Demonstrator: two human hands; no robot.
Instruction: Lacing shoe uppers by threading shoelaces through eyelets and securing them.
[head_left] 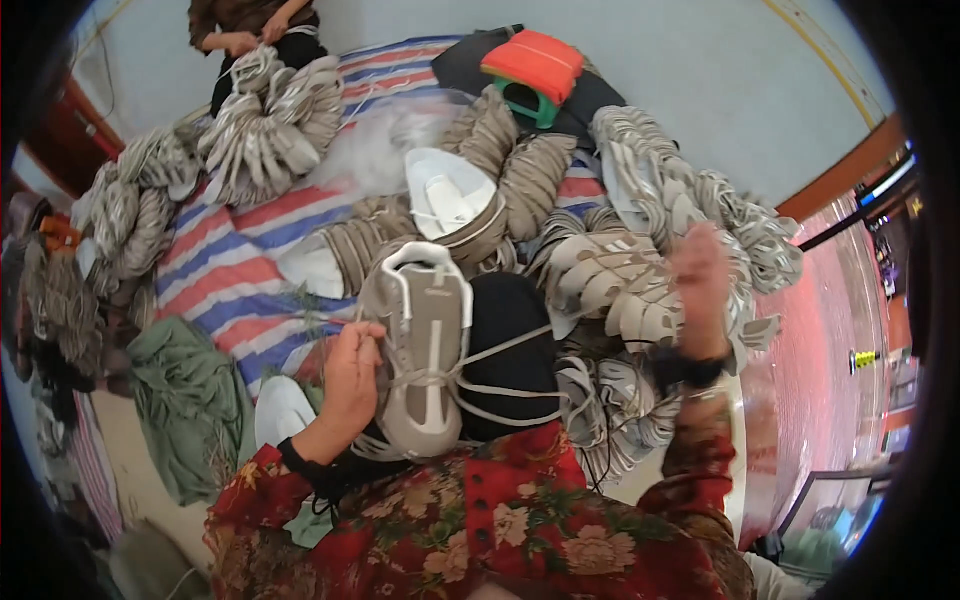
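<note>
1. Gripping the beige shoe upper [428, 350] by its left edge, the left hand [350, 375] has its fingers curled closed around the material and steadies it against the person's lap, just above the red floral sleeves [480, 530].
2. The right hand [700, 290] is raised well apart from the left, out over the heap to the right; it is motion-blurred, so I cannot tell whether its fingers are closed on anything, though the cream laces [500, 375] stretch from the upper toward that side.
3. The upper lies sole side hidden, toe end toward the person, with a white rim at its far end and a black piece of fabric [510, 330] just beside and partly under it.
4. Judging from the laces, which cross the lower half of the upper and trail off loosely, the lacing of this piece looks partly done and not yet pulled tight or tied.
5. Many more pieces lie around: bundles of beige uppers [620, 290] to the right, another bundle [270, 130] at the far left, and white insoles [445, 190] in the middle, all on a striped sheet [230, 260].
6. Another person [250, 30] sits at the far end of the sheet, hands on that far bundle.
7. An orange and green stool [535, 70] lies at the top, and green cloth [190, 400] sits at the lower left.
</note>
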